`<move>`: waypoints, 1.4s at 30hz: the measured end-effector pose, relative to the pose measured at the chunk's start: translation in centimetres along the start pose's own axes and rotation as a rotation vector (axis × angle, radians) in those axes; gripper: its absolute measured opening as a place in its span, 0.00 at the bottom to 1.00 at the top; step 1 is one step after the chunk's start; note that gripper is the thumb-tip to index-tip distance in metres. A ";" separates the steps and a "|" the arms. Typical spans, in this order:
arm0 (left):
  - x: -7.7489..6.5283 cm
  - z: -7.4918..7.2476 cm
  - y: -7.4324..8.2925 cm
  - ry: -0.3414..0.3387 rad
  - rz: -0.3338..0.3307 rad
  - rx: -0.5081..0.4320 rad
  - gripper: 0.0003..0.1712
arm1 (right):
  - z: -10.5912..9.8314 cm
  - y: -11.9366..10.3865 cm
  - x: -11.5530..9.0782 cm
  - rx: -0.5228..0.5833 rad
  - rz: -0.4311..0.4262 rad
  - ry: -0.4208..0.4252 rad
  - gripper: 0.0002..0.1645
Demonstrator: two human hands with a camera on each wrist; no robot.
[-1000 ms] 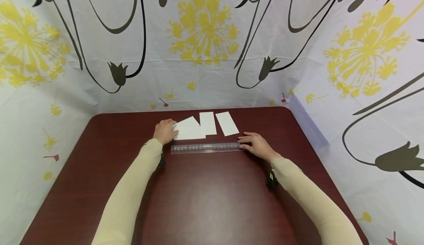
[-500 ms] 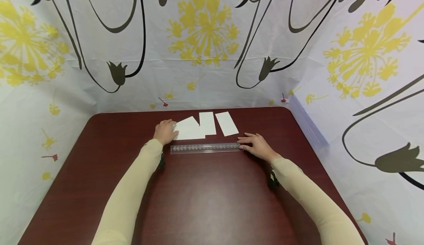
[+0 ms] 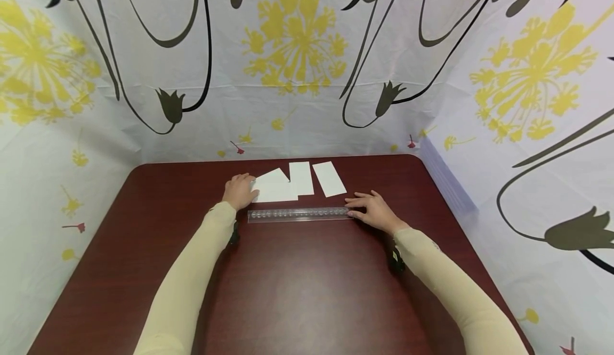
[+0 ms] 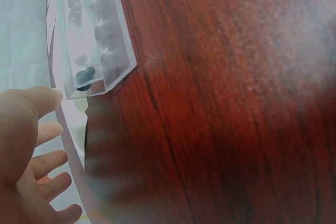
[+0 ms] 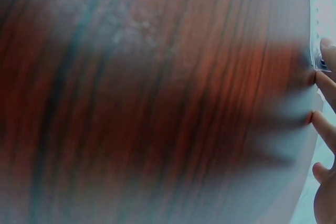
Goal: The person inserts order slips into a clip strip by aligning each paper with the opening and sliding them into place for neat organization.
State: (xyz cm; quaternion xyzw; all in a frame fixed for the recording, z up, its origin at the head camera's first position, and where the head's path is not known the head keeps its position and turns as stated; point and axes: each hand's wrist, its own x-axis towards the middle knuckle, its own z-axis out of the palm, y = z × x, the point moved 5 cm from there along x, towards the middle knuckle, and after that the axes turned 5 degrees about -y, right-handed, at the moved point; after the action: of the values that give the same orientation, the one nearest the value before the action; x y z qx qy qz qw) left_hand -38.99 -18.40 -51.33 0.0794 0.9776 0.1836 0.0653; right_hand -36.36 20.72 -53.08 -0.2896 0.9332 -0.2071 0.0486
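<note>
A long clear plastic case with a row of rounded cells lies crosswise on the table. In the left wrist view, something small and dark sits in the end of the case. My left hand rests at the left edge of some overlapping white cards, fingers loosely bent and apart. At the case's right end is my right hand, its fingers spread and extended. In the right wrist view, thumb and index finger of the right hand lie either side of the case's corner.
Two more white cards stand out to the right: an upright one and a slanted one. Behind the dark red table hangs a flower-printed cloth, and a pale translucent panel leans beside the right edge.
</note>
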 end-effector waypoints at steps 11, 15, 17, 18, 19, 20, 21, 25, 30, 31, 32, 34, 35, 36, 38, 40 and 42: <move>0.0 -0.1 0.1 0.005 -0.012 0.005 0.30 | 0.2 0.5 0.1 0.029 0.028 0.021 0.17; 0.3 0.1 0.0 0.000 -0.010 0.003 0.30 | 0.2 0.6 0.0 0.045 0.031 0.026 0.16; 0.4 0.2 -0.1 -0.002 -0.009 0.002 0.30 | 0.2 0.7 -0.1 0.052 0.036 0.034 0.18; 0.4 0.2 -0.1 -0.004 -0.008 0.002 0.30 | 0.2 0.8 -0.2 0.053 0.040 0.040 0.18; 0.4 0.2 -0.1 -0.005 -0.009 0.002 0.30 | 0.2 0.8 -0.3 0.051 0.041 0.045 0.19; 0.4 0.2 -0.1 -0.006 -0.009 0.002 0.30 | 0.3 0.9 -0.4 0.050 0.043 0.052 0.20; 0.3 0.2 -0.1 -0.006 -0.011 0.000 0.30 | 0.3 0.9 -0.5 0.048 0.046 0.057 0.20; 0.2 0.0 0.0 0.003 -0.013 0.000 0.29 | 0.4 0.9 -0.7 0.017 0.038 0.065 0.19; 0.1 -0.1 0.0 -0.004 -0.021 -0.005 0.29 | 0.4 1.0 -0.6 0.014 0.028 0.064 0.19; 0.1 -0.1 0.0 -0.007 -0.021 -0.005 0.29 | 0.4 1.0 -0.6 0.019 0.028 0.061 0.19; 0.1 -0.1 -0.1 -0.007 -0.020 -0.003 0.29 | 0.4 1.1 -0.6 0.024 0.028 0.056 0.19; 0.1 0.0 -0.1 -0.005 -0.019 0.001 0.29 | 0.3 1.0 -0.5 0.032 0.025 0.043 0.20; 0.1 0.0 -0.1 -0.004 -0.018 0.004 0.29 | 0.3 1.0 -0.5 0.035 0.025 0.038 0.20; 0.1 0.0 -0.1 -0.003 -0.017 0.007 0.30 | 0.4 1.0 -0.5 0.034 0.025 0.033 0.20; 0.2 0.1 -0.2 -0.005 -0.020 0.011 0.30 | 0.4 1.0 -0.5 0.035 0.026 0.028 0.20; 0.2 0.2 -0.3 -0.005 -0.027 0.016 0.29 | 0.4 1.0 -0.5 0.035 0.028 0.027 0.20; 0.2 0.3 -0.4 -0.004 -0.036 0.019 0.29 | 0.5 1.1 -0.5 0.037 0.031 0.026 0.20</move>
State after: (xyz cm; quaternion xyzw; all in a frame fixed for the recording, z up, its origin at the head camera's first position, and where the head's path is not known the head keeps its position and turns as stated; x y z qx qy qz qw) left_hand -39.22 -18.61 -51.74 0.0626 0.9804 0.1731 0.0701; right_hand -36.42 21.63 -53.98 -0.2714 0.9341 -0.2275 0.0451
